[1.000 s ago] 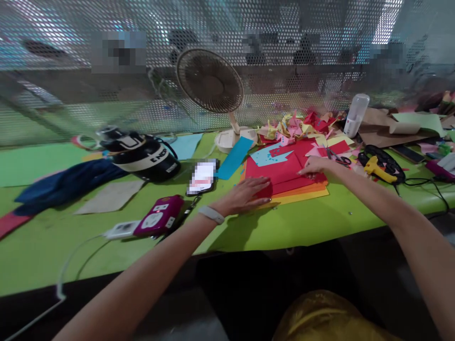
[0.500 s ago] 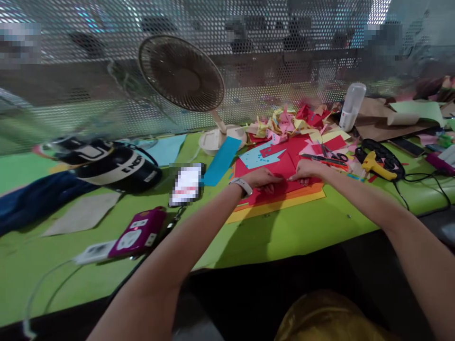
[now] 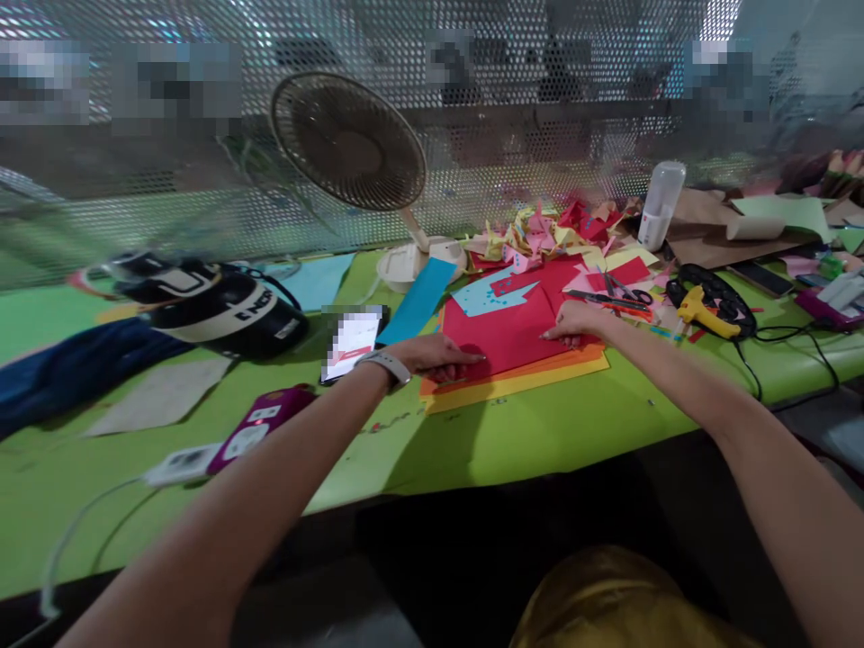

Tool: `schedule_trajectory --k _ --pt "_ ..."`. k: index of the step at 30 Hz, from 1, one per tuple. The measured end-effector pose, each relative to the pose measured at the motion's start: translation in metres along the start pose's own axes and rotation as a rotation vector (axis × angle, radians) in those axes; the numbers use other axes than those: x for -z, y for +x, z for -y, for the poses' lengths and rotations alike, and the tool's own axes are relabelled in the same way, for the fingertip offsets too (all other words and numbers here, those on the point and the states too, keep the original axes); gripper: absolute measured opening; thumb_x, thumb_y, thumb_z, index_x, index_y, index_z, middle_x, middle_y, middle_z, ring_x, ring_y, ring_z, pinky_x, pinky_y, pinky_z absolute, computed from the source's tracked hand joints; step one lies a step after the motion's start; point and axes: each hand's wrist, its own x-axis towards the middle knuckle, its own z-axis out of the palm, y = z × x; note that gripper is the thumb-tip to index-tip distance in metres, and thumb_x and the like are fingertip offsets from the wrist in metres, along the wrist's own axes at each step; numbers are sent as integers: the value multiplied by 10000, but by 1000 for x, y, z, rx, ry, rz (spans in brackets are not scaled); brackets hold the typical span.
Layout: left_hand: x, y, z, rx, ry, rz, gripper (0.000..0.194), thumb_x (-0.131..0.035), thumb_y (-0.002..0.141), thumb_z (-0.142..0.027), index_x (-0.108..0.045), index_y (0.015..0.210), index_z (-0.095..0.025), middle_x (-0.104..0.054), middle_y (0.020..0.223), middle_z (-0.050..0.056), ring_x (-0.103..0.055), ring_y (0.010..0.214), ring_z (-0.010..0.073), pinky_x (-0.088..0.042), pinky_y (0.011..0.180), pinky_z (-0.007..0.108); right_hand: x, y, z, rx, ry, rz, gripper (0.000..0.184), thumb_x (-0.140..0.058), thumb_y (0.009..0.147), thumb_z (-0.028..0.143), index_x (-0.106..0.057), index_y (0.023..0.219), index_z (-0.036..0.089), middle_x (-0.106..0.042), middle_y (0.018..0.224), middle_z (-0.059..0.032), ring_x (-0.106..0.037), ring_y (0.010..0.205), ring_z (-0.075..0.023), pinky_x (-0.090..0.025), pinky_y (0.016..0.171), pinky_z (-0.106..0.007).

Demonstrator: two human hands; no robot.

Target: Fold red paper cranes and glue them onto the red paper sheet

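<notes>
A red paper sheet (image 3: 506,328) lies on top of a stack of orange and yellow sheets (image 3: 526,378) on the green table (image 3: 526,432). My left hand (image 3: 432,353) lies flat on the sheet's left edge, fingers stretched out to the right. My right hand (image 3: 573,319) presses its fingertips onto the sheet's right part, fingers extended. A white band sits on my left wrist. A light-blue paper scrap (image 3: 482,301) rests on the far side of the red sheet.
A desk fan (image 3: 351,144) stands at the back before a perforated screen. Left lie a phone (image 3: 351,337), a helmet (image 3: 222,301) and a magenta device (image 3: 260,427). Right are scissors (image 3: 617,297), a yellow glue gun (image 3: 702,310), a white bottle (image 3: 660,205) and paper scraps (image 3: 546,229).
My left hand has slid leftwards along the red sheet from beside my right hand to the sheet's left edge. My right hand has stayed on the sheet.
</notes>
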Motion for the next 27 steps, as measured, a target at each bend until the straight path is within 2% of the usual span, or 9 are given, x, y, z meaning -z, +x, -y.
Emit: schedule_trajectory --k 3,5,7,10,13,15,17,23,27 --pt "7 -14 8 35 17 -69 618 -713 554 -797 -610 486 -192 -651 512 101 -589 474 182 -472 487 303 -2 -5 -4 23 26 -15 439 -810 770 452 -588 564 134 -649 508 -25 -604 461 -104 -538 533 -216" --pt "7 -24 5 42 17 -240 563 -703 637 -729 -620 531 -182 -692 583 120 -649 540 216 -516 552 327 2 -14 -7 87 39 -60 417 -740 845 461 -603 623 136 -694 598 -50 -633 514 -111 -528 557 -214" --pt "0 -32 -4 -34 15 -493 507 -587 796 -662 -685 737 -168 -757 779 133 -714 701 245 -559 684 354 10 -26 -13 186 -32 -215 371 -655 913 458 -641 720 141 -734 725 -79 -683 635 -141 -526 623 -227" --pt "-25 -32 -25 -268 208 -778 540 -418 940 -584 -699 1081 -145 -746 1119 160 -704 1018 299 -536 905 420 28 -43 -31 228 -382 -609 275 -590 949 408 -690 929 152 -744 978 -130 -696 943 -251 -511 779 -308" --pt "-57 -18 -44 -473 380 -722 632 -394 978 -583 -554 1389 -129 -504 1513 154 -425 1429 310 -334 1169 446 42 -51 -56 161 -694 -692 335 -607 934 387 -659 1134 123 -684 1168 -211 -629 1106 -340 -487 864 -385" --pt "-73 -6 -49 -490 520 -628 720 -353 990 -601 -397 1519 -115 -311 1623 174 -221 1527 318 -204 1224 505 44 -49 -71 121 -778 -661 395 -592 938 421 -642 1170 105 -668 1186 -234 -612 1121 -370 -482 870 -415" --pt "-82 4 -48 -493 604 -562 756 -304 991 -634 -264 1586 -169 -205 1662 142 -123 1549 299 -126 1235 537 42 -45 -83 95 -794 -633 385 -564 952 413 -641 1176 110 -670 1180 -235 -613 1111 -369 -483 856 -419" --pt "-76 7 -32 -502 663 -415 785 -239 979 -687 -172 1611 -227 -127 1677 100 -103 1551 273 -108 1241 511 46 -38 -96 64 -779 -656 283 -531 948 217 -654 1183 121 -658 1184 -200 -592 1131 -326 -454 907 -389" --pt "-68 -1 -25 -564 688 -452 754 -271 983 -673 -208 1604 -250 -118 1681 77 -60 1555 277 -74 1248 509 52 -43 -86 181 -658 -747 314 -532 955 238 -657 1226 140 -654 1160 -171 -573 1126 -309 -433 956 -393"
